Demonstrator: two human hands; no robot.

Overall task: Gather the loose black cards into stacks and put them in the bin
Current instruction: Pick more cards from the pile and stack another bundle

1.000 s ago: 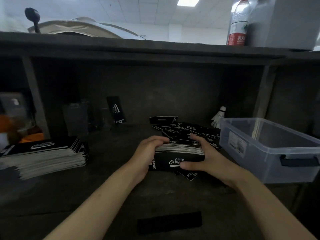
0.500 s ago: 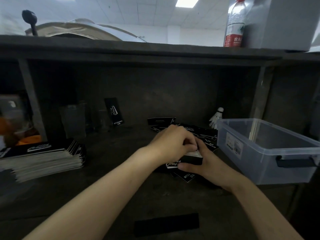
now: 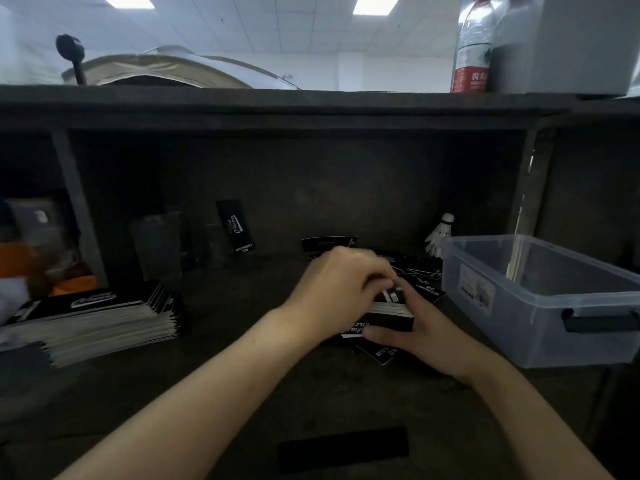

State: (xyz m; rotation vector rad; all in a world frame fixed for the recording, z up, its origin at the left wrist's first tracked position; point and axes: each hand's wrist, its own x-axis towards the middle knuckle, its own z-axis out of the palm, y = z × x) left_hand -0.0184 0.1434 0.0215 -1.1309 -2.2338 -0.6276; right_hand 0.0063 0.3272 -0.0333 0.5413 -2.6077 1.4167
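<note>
A stack of black cards (image 3: 391, 315) with white edges sits on the dark shelf in the middle. My left hand (image 3: 336, 292) lies over its top, fingers curled down on it. My right hand (image 3: 415, 332) cups its right end, thumb along the front face. Both hands grip the stack. Loose black cards (image 3: 420, 271) lie scattered behind and under it. A clear plastic bin (image 3: 540, 299) stands to the right, close to my right hand. One more black card (image 3: 343, 449) lies flat near the front edge.
A large stack of black cards (image 3: 93, 318) rests at the left. One card (image 3: 237, 226) leans upright against the back wall. A shuttlecock (image 3: 439, 234) stands behind the bin. A water bottle (image 3: 471, 46) is on the top ledge. A low shelf roof hangs overhead.
My left hand has moved from the stack's left end onto its top, covering most of it. My right hand has stayed at the right end.
</note>
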